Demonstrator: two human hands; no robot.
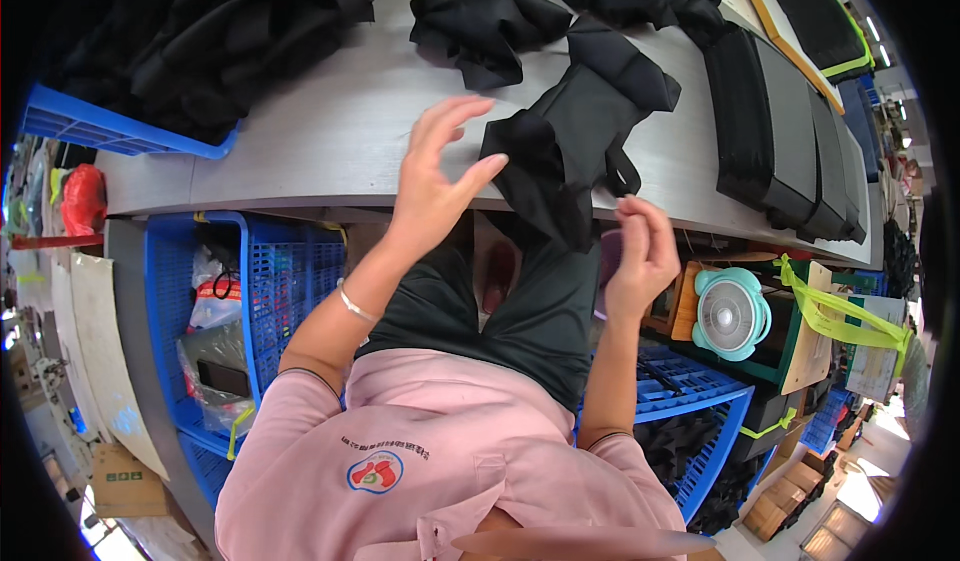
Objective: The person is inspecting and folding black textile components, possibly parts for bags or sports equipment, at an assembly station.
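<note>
A black fabric piece (585, 111) with folded flaps and a small strap loop (624, 173) lies at the table's near edge, its lower part hanging over. My left hand (437, 171) is just left of it, thumb and fingers spread, holding nothing. The thumb tip comes close to the piece's left flap. Below the strap loop is my right hand (646, 251), its fingers curled and the fingertips drawn together. Whatever sits between those fingertips, if anything, is too small to make out.
Black fabric heaps (250, 41) cover the table's far left, near a blue crate (130, 126). Stacked black panels (760, 121) stand at right. Below the grey table (330, 131) are a blue basket (245, 311) on the left and a turquoise fan (728, 313) on the right.
</note>
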